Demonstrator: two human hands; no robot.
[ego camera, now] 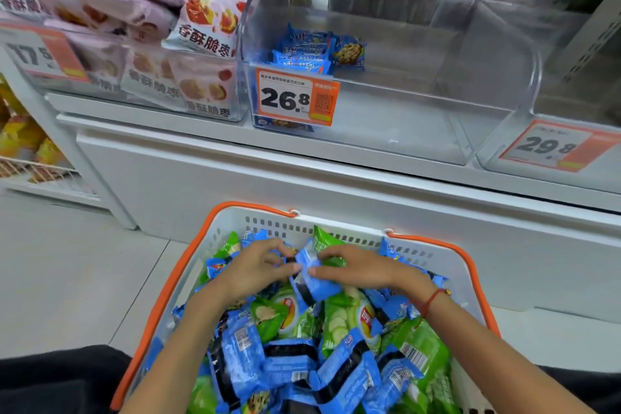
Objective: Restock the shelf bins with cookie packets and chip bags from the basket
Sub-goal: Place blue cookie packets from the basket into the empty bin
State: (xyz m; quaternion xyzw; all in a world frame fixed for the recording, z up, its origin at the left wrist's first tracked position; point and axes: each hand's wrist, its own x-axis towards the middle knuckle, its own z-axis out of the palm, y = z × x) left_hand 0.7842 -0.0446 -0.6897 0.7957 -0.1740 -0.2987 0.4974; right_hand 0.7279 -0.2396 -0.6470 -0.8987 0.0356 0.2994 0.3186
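Note:
A white basket (pixel 339 228) with orange handles sits on the floor below me, piled with blue cookie packets (pixel 289 363) and green chip bags (pixel 349 316). Both hands are down in it at the far end. My left hand (pixel 258 267) grips blue packets with curled fingers. My right hand (pixel 356 267) pinches a blue cookie packet (pixel 314 279) that stands between the two hands. On the shelf above, a clear bin (pixel 396 118) with a 26.8 price tag (pixel 295 97) holds several blue cookie packets (pixel 316 52) at its left.
To the left, a bin of pink snack bags (pixel 188 20) is heaped full. On the right stands a clear bin with a 29.8 tag (pixel 554 148). A white cabinet front (pixel 302 175) runs between shelf and basket. My dark-clothed knees flank the basket.

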